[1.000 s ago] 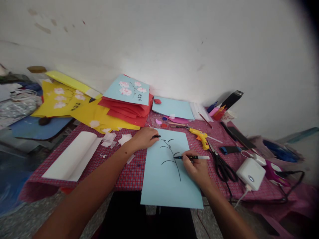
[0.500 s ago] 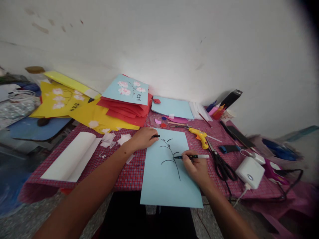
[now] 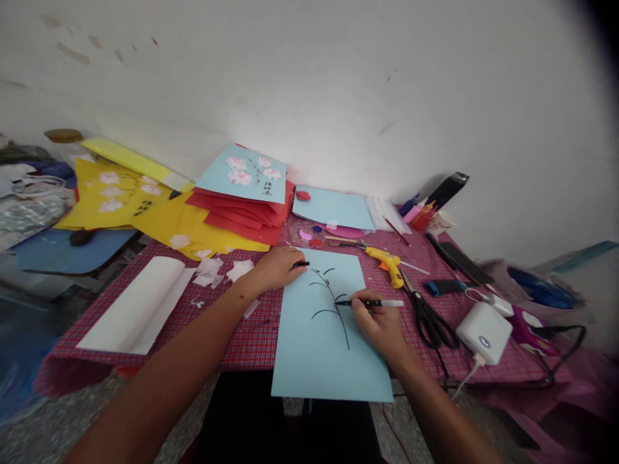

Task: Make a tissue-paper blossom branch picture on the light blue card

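Observation:
A light blue sheet of paper lies on the checked cloth and hangs slightly over the front edge. Black curved lines on it form a branch with side twigs. My right hand grips a black marker with a white rear end, its tip on or just over the branch's main line. At the sheet's upper left edge rests my left hand, closed around a small black piece that looks like the marker's cap.
Right of the sheet are a yellow glue gun, black scissors and a white adapter. A stack of red sheets stands behind, topped by a blue flower picture. White paper and scraps lie left.
The view has shifted very slightly. My right hand and the marker tip have barely moved; both hands keep their holds.

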Demonstrator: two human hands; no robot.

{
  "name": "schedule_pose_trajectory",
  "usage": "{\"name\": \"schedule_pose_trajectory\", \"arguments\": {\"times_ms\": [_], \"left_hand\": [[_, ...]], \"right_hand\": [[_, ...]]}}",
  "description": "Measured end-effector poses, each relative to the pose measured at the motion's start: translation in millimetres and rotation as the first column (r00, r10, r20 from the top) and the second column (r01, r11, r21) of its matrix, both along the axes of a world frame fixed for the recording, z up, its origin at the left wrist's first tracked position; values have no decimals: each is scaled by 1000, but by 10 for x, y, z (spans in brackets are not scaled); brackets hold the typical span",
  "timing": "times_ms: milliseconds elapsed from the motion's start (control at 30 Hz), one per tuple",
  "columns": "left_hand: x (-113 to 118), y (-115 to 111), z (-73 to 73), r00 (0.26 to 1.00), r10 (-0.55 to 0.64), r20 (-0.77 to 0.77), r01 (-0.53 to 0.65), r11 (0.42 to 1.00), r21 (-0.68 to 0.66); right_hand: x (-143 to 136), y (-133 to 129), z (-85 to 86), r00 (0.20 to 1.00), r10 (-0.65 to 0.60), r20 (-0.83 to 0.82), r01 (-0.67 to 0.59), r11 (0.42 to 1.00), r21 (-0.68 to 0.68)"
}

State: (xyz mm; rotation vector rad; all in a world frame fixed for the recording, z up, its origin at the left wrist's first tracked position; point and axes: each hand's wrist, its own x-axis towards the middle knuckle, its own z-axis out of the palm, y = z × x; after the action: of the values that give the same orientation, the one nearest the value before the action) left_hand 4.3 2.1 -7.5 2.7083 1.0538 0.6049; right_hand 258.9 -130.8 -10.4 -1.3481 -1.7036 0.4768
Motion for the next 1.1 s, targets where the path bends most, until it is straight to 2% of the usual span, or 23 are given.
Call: {"name": "schedule_pose_trajectory", "arguments": {"times_ms": [267,467,733,1000,1100], "left_hand": [[-6,-16,18,1000,-8,25,8,1000,-16],[-6,-22,39,1000,-15,26,16,1000,-19],[-7,-29,61,1000,-20,21,21,999,-28],[-11,-37,71,1000,-14,15,14,1000,-26],[-13,-35,65,1000,-11,20,11,1000,-28]], "right_hand": [[35,-26,4,998,-69,-3,69,997,45],[26,-20,9,998,-49,-26,50,998,49],[17,-18,40,995,-102,-4,102,994,30],[34,3,13,995,-93,23,92,993,68],[39,-8,19,996,-92,-15,93,993,77]]}}
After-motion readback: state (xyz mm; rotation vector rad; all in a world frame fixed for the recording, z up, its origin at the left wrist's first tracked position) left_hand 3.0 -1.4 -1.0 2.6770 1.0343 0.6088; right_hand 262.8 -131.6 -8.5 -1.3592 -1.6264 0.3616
